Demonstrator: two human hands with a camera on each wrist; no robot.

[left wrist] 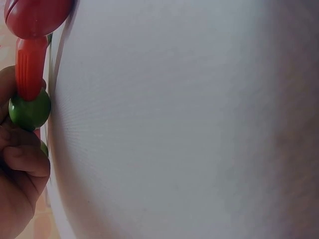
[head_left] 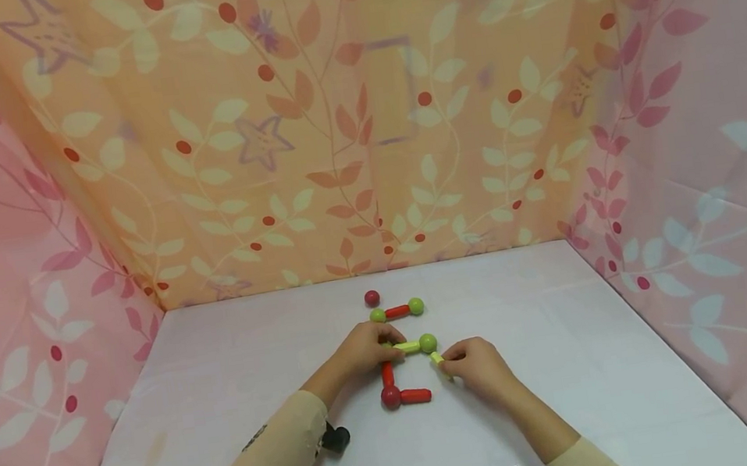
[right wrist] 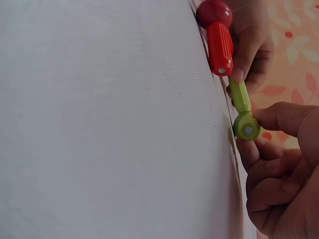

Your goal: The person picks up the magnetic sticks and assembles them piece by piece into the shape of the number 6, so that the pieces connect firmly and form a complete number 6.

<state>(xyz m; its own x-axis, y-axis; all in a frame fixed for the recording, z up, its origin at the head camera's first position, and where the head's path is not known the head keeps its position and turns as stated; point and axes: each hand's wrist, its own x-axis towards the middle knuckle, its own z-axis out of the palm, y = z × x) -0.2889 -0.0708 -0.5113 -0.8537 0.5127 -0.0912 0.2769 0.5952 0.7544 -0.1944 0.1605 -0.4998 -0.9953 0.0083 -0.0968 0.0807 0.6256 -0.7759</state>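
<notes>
My left hand (head_left: 366,346) grips a green ball (left wrist: 30,109) between thumb and fingers. From that ball a yellow-green magnetic stick (head_left: 408,347) leads right to another green ball (head_left: 428,343). A red stick (head_left: 388,374) runs from the held ball toward me, down to a dark red ball (head_left: 391,397) with a second red stick (head_left: 416,396) pointing right. My right hand (head_left: 482,367) pinches a loose yellow-green stick (head_left: 439,364) by thumb and fingertips. Its upper end is right at the right-hand green ball; in the right wrist view its silver end tip (right wrist: 248,130) faces the camera.
Beyond my hands, a red stick (head_left: 397,312) joins two green balls (head_left: 415,306). Behind them lies a dark red ball (head_left: 372,298). All stand on a white-covered table (head_left: 232,346), with patterned cloth walls (head_left: 329,113) at the back and sides.
</notes>
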